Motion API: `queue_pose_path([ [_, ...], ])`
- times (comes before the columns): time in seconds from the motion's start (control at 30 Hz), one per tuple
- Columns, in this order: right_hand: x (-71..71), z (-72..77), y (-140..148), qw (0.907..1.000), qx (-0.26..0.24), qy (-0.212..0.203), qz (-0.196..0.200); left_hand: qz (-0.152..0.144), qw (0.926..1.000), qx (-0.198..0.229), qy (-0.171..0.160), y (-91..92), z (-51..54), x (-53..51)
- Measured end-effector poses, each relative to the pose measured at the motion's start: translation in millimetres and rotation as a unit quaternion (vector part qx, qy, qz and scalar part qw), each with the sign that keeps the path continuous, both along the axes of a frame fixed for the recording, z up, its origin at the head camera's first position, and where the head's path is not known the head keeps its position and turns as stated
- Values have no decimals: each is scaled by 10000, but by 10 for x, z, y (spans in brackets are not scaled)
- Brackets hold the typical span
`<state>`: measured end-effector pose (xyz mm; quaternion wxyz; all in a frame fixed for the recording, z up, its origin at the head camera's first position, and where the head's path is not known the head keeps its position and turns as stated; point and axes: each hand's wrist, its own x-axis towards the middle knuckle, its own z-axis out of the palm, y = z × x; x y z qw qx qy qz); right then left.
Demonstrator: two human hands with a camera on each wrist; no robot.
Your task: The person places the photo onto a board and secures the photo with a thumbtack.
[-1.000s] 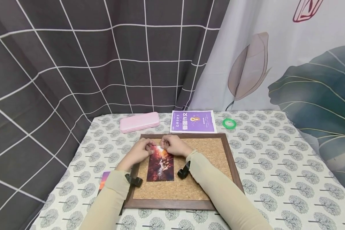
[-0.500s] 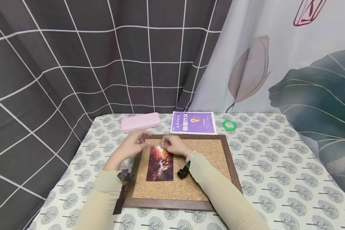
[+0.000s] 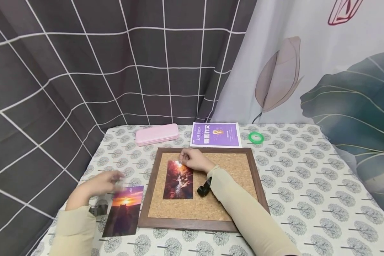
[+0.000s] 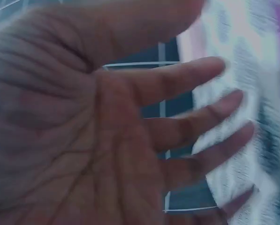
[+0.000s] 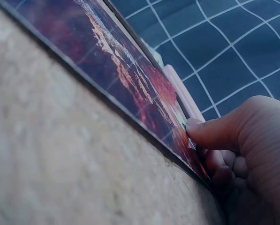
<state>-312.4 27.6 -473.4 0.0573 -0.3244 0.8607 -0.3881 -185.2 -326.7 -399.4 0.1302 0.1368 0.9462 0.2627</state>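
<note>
A red photo (image 3: 178,182) lies flat on the left part of a cork board (image 3: 211,209) with a brown wooden frame. At its top edge my right hand (image 3: 196,160) stays with curled fingers. The right wrist view shows this hand (image 5: 252,150) with its thumb tip on the photo (image 5: 125,70); whether something small sits under the thumb cannot be told. Left of the board, a sunset photo (image 3: 123,213) lies on the cloth. My left hand (image 3: 99,183), blurred, is near its upper left corner, holding nothing. In the left wrist view its fingers (image 4: 191,79) are spread.
Behind the board lie a pink case (image 3: 157,134), a purple booklet (image 3: 215,135) and a green tape roll (image 3: 256,137). The table has a tree-patterned cloth (image 3: 294,199). A dark checked curtain (image 3: 147,53) and a pale printed one hang behind.
My left hand has let go of the red photo's top edge and moved left and nearer, off the board, uncovering the sunset photo. My right hand has stayed in place.
</note>
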Motion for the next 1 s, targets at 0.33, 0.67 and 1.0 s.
queue_pose_path([
  [0.33,-12,-21,7,9999,-102,-104,40,385,9947,-899,-324,162,-160,10],
  [0.67,25,70,12,9999,-53,127,22,169,9976,-503,-435,142,-150,-51],
  [1.0,128,313,158,9983,462,326,165,-365,9970,-35,-682,97,-37,-113],
])
